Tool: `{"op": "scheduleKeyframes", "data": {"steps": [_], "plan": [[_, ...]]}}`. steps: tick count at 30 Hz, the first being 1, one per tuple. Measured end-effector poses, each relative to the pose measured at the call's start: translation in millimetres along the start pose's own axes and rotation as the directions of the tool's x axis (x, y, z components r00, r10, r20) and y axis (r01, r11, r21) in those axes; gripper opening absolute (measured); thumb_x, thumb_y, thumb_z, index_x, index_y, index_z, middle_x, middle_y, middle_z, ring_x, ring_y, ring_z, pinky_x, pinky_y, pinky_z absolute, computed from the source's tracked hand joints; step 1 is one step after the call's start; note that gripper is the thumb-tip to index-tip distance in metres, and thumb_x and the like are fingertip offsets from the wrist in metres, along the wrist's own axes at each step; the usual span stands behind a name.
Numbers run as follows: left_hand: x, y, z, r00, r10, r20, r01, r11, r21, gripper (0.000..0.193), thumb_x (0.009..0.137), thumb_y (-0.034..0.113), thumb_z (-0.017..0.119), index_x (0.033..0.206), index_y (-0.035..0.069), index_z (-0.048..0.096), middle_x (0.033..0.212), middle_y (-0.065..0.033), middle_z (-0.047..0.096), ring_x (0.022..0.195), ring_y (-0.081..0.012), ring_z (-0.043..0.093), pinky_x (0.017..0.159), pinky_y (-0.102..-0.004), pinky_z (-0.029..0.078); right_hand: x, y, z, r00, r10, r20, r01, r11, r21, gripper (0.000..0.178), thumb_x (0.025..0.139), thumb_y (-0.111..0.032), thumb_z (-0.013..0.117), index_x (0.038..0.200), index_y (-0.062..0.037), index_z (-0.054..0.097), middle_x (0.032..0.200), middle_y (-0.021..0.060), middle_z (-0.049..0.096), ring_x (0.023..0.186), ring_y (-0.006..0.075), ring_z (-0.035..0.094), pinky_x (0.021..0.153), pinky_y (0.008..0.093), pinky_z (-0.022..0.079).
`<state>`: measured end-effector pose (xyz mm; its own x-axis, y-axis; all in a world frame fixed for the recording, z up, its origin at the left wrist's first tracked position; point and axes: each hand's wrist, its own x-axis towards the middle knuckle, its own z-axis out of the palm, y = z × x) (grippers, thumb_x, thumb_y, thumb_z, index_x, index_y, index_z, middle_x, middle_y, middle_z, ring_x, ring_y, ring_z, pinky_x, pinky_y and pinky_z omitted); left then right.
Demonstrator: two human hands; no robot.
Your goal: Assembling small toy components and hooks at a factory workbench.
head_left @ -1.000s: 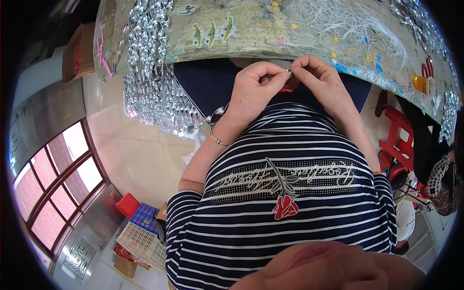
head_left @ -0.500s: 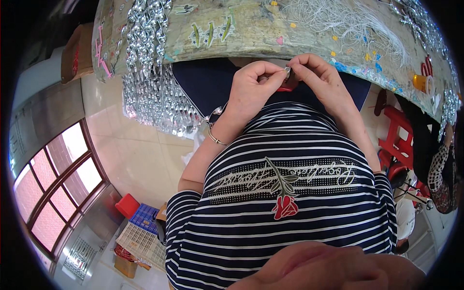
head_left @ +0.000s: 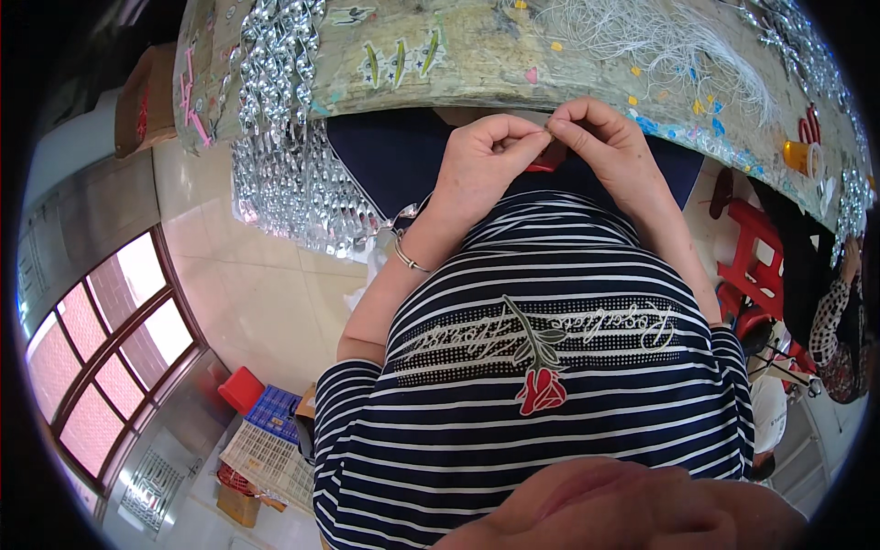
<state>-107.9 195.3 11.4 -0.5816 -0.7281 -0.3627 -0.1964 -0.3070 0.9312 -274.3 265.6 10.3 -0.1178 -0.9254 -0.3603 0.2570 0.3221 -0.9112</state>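
My left hand point(head_left: 481, 170) and my right hand point(head_left: 610, 156) meet at the table's near edge, above my lap. Thumb and forefinger of each are pinched together, and the fingertips touch. Whatever they hold is almost wholly covered by the fingers; a small silvery piece showed there half a second ago. A twisted silver foil strip point(head_left: 403, 216) shows beside my left wrist, above a bracelet point(head_left: 410, 257). Left of my hands, many twisted silver foil strips point(head_left: 280, 64) lie across the table point(head_left: 495, 78) and hang over its edge.
Three leaf-shaped cut-outs point(head_left: 400, 64) lie on the table, with white threads point(head_left: 651, 46) and coloured scraps to the right. Farther right are an amber-coloured cup point(head_left: 801, 158) and red-handled scissors point(head_left: 810, 124). A red stool point(head_left: 756, 257) and another person's sleeve point(head_left: 828, 325) are beyond.
My fingertips have drawn closer together, and the small silvery piece between them no longer shows. The other person's arm at the far right has shifted slightly.
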Motion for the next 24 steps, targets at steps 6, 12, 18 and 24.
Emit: {"op": "scheduleKeyframes", "data": {"steps": [6, 12, 18, 24], "plan": [[0.5, 5.2, 0.9, 1.0, -0.011, -0.009, 0.01, 0.999, -0.043, 0.013, 0.084, 0.009, 0.067, 0.093, 0.001, 0.069, 0.081, -0.0007, 0.066, 0.073, -0.0038, 0.057, 0.067, -0.0177, 0.046, -1.0, -2.9, 1.8, 1.0, -0.013, -0.009, 0.014, 1.0, 0.011, 0.011, 0.09, -0.012, 0.059, 0.097, -0.0023, 0.062, 0.087, -0.0011, 0.061, 0.081, 0.0061, 0.055, 0.077, 0.0207, 0.044], [-0.4, -3.8, -1.5, 0.997, 0.073, -0.016, -0.071, 0.994, 0.083, 0.013, 0.084, 0.009, 0.066, 0.093, 0.0, 0.069, 0.086, -0.002, 0.067, 0.078, -0.0058, 0.059, 0.071, -0.0191, 0.046, -2.6, -3.9, 2.1, 1.0, -0.006, 0.001, 0.006, 1.0, 0.001, 0.012, 0.091, -0.012, 0.059, 0.097, -0.0018, 0.062, 0.088, -0.0009, 0.061, 0.082, 0.0066, 0.055, 0.078, 0.0208, 0.044], [0.3, -2.3, 0.2, 0.999, 0.048, -0.007, -0.049, 0.998, -0.042, 0.013, 0.085, 0.008, 0.065, 0.092, -0.002, 0.068, 0.088, -0.006, 0.067, 0.08, -0.0097, 0.062, 0.072, -0.022, 0.051, -3.8, -2.6, 2.8, 1.0, -0.018, -0.025, 0.017, 0.999, -0.038, 0.013, 0.091, -0.012, 0.058, 0.097, -0.0009, 0.062, 0.089, -0.0003, 0.061, 0.082, 0.007, 0.056, 0.078, 0.0212, 0.044], [-5.2, 13.7, -0.3, 0.993, -0.112, 0.038, 0.117, 0.976, -0.184, 0.013, 0.085, 0.007, 0.064, 0.096, 0.001, 0.068, 0.087, -0.0016, 0.067, 0.082, -0.007, 0.059, 0.076, -0.0197, 0.046, -2.2, -2.5, 3.0, 1.0, 0.001, -0.005, -0.001, 1.0, 0.017, 0.013, 0.091, -0.012, 0.058, 0.098, -0.0009, 0.061, 0.088, 0.0003, 0.061, 0.081, 0.0071, 0.056, 0.077, 0.021, 0.044]]}}
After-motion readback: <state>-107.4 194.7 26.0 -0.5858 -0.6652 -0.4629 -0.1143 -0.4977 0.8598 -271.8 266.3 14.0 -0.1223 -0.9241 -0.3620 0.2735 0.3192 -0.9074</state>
